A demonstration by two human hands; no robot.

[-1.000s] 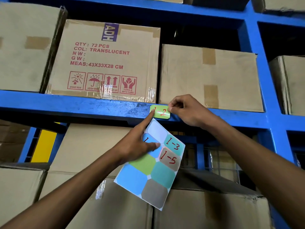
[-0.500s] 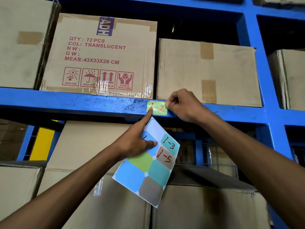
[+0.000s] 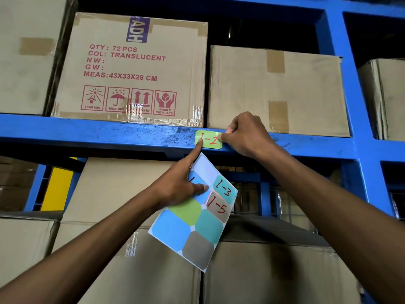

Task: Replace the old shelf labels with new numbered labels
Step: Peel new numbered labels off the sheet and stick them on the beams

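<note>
On the blue beam (image 3: 109,133), green label (image 3: 209,140) between left hand's (image 3: 175,187) sheet-gripping forefinger and pinching right hand (image 3: 246,136).

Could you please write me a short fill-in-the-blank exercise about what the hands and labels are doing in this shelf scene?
1. The green label on the blue shelf beam reads ____.
2. The left hand holds the sticker sheet while its ____ finger presses the label.
3. The right hand pinches the label's ____ edge.
4. The printed box says COL: ____.

Missing words: 1-2; index; right; TRANSLUCENT
</note>
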